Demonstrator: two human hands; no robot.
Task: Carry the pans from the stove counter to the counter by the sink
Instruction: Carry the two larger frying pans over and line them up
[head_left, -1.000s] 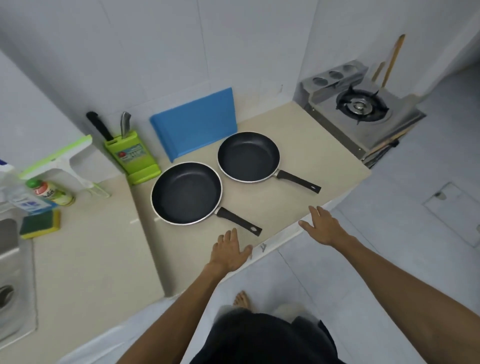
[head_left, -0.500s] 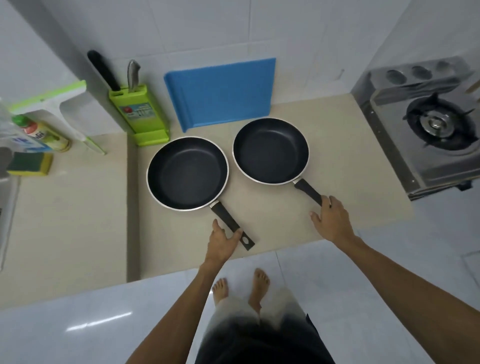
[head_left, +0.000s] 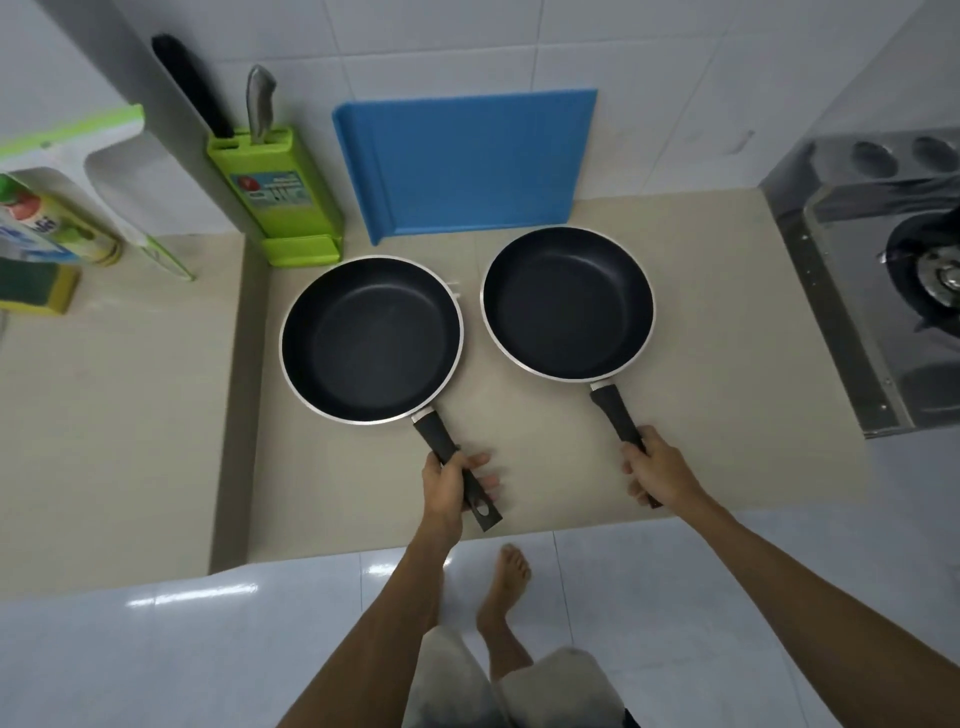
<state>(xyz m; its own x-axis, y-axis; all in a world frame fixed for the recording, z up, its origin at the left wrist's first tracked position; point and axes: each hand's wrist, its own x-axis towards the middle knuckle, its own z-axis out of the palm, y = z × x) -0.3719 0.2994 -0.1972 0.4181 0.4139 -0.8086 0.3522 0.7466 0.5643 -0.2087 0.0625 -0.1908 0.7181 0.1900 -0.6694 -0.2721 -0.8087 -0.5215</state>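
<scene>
Two black frying pans with silver rims rest side by side on the beige stove counter (head_left: 727, 415). The left pan (head_left: 371, 340) is slightly larger; the right pan (head_left: 567, 303) sits a little farther back. Both black handles point toward me. My left hand (head_left: 451, 488) is wrapped around the left pan's handle, whose end with a hanging hole sticks out below my fingers. Around the right pan's handle, my right hand (head_left: 660, 473) is closed near its end. Both pans appear to lie flat on the counter.
A blue cutting board (head_left: 467, 161) leans on the tiled wall behind the pans. A green knife block (head_left: 275, 197) stands at the back left. A gas stove (head_left: 893, 291) sits at the right. The lower counter (head_left: 114, 415) at the left holds a sponge (head_left: 36, 286) and a bottle (head_left: 52, 228).
Both hands moved from the counter's front edge onto the pan handles and closed around them. The camera came closer and more directly above the pans.
</scene>
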